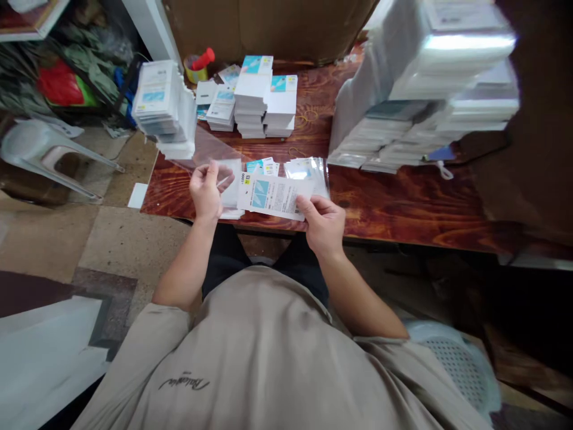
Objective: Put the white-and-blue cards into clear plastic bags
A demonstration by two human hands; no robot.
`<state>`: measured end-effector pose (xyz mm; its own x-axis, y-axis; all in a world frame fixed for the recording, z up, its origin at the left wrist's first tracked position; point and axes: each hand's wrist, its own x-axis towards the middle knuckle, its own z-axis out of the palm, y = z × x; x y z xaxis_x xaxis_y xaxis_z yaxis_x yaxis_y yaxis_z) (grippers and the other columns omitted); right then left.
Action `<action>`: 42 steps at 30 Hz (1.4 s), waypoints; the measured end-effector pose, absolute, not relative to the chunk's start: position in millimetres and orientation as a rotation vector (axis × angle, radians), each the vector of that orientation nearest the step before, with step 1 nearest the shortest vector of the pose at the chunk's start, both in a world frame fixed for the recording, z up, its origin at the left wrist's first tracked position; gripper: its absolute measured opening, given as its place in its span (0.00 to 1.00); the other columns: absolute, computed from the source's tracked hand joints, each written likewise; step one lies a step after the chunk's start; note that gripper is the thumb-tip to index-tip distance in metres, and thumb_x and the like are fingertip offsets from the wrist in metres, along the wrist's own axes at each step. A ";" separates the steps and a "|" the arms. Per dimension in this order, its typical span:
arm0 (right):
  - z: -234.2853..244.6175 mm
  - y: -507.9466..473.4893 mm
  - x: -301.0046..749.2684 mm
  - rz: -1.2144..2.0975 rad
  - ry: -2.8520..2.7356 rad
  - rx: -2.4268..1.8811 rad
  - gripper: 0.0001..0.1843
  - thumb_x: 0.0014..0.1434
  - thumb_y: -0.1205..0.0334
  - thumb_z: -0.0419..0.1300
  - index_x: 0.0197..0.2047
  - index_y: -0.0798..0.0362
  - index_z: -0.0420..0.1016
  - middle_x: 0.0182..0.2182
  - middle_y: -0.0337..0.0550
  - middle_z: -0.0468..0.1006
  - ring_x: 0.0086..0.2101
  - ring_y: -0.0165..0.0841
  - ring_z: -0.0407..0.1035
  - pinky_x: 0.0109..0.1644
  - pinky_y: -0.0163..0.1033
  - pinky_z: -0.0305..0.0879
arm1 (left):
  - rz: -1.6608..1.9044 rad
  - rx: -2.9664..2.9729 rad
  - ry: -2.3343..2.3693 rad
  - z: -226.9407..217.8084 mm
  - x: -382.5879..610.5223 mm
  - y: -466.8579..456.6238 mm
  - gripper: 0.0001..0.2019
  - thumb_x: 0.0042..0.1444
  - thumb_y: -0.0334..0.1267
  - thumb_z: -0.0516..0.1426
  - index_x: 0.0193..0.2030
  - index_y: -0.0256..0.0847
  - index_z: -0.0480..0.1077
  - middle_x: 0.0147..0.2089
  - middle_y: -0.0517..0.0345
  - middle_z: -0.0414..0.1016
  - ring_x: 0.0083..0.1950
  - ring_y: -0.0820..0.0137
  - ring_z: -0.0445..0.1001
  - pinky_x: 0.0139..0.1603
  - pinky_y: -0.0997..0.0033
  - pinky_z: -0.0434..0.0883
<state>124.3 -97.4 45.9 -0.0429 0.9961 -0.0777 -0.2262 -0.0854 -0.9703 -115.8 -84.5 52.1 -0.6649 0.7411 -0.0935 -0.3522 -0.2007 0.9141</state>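
My right hand (323,226) pinches the right end of a white printed card (274,198) with a blue picture on it. The card's left end meets a clear plastic sleeve (212,145); whether it is inside, I cannot tell. My left hand (206,192) has its thumb and fingers closed on the sleeve, which stretches up and left. Just behind the card lie some loose cards (262,166) and a pile of cards in clear sleeves (307,169). Below the left hand, more white or clear pieces (230,213) rest at the table edge.
Several card stacks (253,95) stand at the back of the wooden table (385,206). Another tall stack (156,95) is at its left edge. Large piles of sleeved cards (447,71) rise on the right. A tape roll (196,73) holds something red. A plastic stool (45,146) stands left.
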 end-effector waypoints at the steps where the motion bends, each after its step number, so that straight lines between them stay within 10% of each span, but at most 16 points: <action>1: 43.2 -96.9 123.1 1.415 -0.994 -1.075 0.21 0.51 0.42 0.77 0.31 0.51 0.80 0.23 0.35 0.78 0.18 0.29 0.69 0.17 0.34 0.66 | 1.906 0.457 1.273 52.7 -109.9 -85.1 0.16 0.59 0.48 0.69 0.40 0.44 0.69 0.41 0.56 0.84 0.45 0.66 0.85 0.48 0.66 0.82; 22: 47.8 -87.3 142.9 1.430 -0.916 -1.154 0.26 0.42 0.41 0.81 0.28 0.52 0.77 0.21 0.35 0.78 0.15 0.29 0.71 0.14 0.33 0.68 | 1.852 0.488 1.220 52.4 -75.7 -91.1 0.16 0.53 0.49 0.73 0.39 0.43 0.77 0.37 0.56 0.84 0.37 0.66 0.85 0.37 0.68 0.81; 34: 38.6 -100.4 131.3 1.618 -1.397 -0.780 0.24 0.57 0.36 0.71 0.32 0.51 0.82 0.26 0.41 0.81 0.23 0.32 0.75 0.27 0.40 0.77 | 1.728 0.596 1.110 61.9 -71.6 -111.9 0.23 0.44 0.51 0.77 0.40 0.40 0.78 0.39 0.54 0.85 0.40 0.62 0.85 0.40 0.66 0.83; 42: 45.6 -87.9 116.3 1.210 -1.469 -0.823 0.39 0.51 0.42 0.78 0.61 0.46 0.76 0.54 0.47 0.80 0.51 0.41 0.76 0.51 0.45 0.78 | 1.448 0.863 1.105 58.7 -56.9 -128.6 0.23 0.48 0.51 0.75 0.47 0.39 0.82 0.48 0.50 0.86 0.49 0.57 0.85 0.51 0.60 0.82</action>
<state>116.3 -87.9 45.6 -0.2480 0.9281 0.2777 -0.0944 0.2621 -0.9604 -56.9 -128.6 58.7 -0.1681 0.9843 -0.0544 -0.3128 -0.0009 0.9498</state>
